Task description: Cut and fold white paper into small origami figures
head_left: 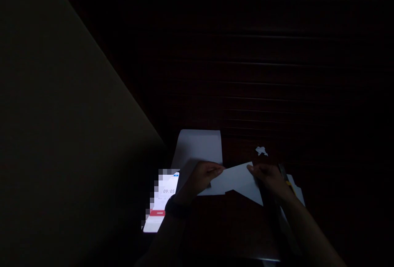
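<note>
Between my hands is a white piece of paper with a slanted, notched outline, raised a little over the dark tabletop. My left hand pinches its left end between thumb and fingers; a dark band circles that wrist. At the paper's upper right corner my right hand grips with thumb and fingers closed. Behind my left hand lies a larger white sheet or stack of paper, partly covered by that hand. A small folded or crumpled scrap of white paper rests beyond my right hand.
A lit screen reading 09:05 stands left of my left wrist, partly pixelated. Right of my right forearm are more white paper and a long dark object with a yellow part. A pale wall borders the left. The scene is very dim.
</note>
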Action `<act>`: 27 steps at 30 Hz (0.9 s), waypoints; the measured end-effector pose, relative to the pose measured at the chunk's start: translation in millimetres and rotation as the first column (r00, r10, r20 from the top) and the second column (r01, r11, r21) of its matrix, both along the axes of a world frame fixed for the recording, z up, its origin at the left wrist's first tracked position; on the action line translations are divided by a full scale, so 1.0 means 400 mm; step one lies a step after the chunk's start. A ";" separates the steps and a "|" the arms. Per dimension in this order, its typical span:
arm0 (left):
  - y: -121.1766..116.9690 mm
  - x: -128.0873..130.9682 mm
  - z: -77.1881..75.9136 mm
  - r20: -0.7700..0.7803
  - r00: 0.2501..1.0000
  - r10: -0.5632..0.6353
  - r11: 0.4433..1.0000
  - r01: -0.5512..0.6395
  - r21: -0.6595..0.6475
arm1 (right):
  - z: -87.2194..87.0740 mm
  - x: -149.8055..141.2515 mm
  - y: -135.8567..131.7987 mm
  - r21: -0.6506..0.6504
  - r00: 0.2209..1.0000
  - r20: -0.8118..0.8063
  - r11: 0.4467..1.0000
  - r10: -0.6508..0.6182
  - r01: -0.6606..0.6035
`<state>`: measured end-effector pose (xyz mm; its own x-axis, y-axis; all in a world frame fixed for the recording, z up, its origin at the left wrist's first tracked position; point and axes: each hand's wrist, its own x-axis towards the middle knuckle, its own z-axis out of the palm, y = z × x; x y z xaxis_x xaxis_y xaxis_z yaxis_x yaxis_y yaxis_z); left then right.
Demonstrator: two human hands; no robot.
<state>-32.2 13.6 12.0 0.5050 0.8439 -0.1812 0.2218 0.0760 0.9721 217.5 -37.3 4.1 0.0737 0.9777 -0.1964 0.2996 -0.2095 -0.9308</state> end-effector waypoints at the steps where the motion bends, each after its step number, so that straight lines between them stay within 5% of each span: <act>1: -0.002 0.001 -0.001 0.017 1.000 -0.016 1.000 0.017 -0.010 | -0.003 0.000 0.000 0.000 1.000 0.000 1.000 -0.024 0.024; 11: -0.043 -0.081 -0.023 -0.017 0.999 0.039 0.981 -0.042 -0.187 | 0.008 0.034 -0.033 0.107 0.984 0.167 0.994 -0.055 0.038; 15: -0.106 -0.091 -0.007 -0.053 0.984 0.168 0.980 -0.172 -0.097 | 0.002 -0.029 -0.072 0.099 0.960 0.246 0.982 0.134 -0.163; 19: -0.197 -0.059 -0.002 -0.030 0.996 -0.084 0.996 0.084 0.013 | -0.008 -0.138 -0.116 0.115 0.918 0.315 0.951 0.239 -0.287; 23: -0.250 -0.066 -0.018 -0.043 0.997 -0.065 0.998 0.066 0.016 | 0.006 -0.157 -0.169 0.116 0.902 0.408 0.973 0.138 -0.201; 27: -0.279 -0.096 -0.046 0.118 0.982 0.146 0.979 -0.126 -0.162 | 0.025 -0.029 -0.243 0.121 0.790 0.597 0.989 -0.138 0.082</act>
